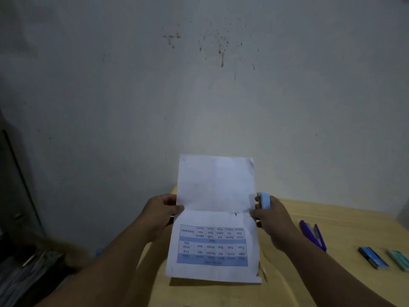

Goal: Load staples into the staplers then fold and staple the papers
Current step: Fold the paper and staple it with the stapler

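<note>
- Two bare forearms come in from the bottom edge, one on each side, and rise toward the middle of the view, both held above a pale yellow wooden tabletop (pixel 345 220).
- One white sheet of paper (pixel 215 216) is held up between the hands, clear of the tabletop, with a crease across its middle; its near half carries a blue-and-white printed table that reads upside down, and its far half is blank and stands tilted up toward the wall.
- The left hand (pixel 160 214) is closed on the paper's left edge at the crease, thumb on the upper face and fingers behind.
- The right hand (pixel 273 219) is wrapped around one small light-blue stapler (pixel 265 200), whose end pokes up above the knuckles; the fingertips pinch the paper's right edge at the crease.
- To the right of the right forearm, one purple stapler (pixel 313 234) lies open on the tabletop.
- Further right lie two small staple boxes, apart from each other: one dark box with a blue face (pixel 373 260), and one pale green box (pixel 398 259) cut by the picture's edge.
- At the lower left, beside the tabletop, sits dark clutter too dim to make out.
- Behind everything stands a grey-white wall (pixel 110 85) with brown splatter stains (pixel 222 53) high up.
</note>
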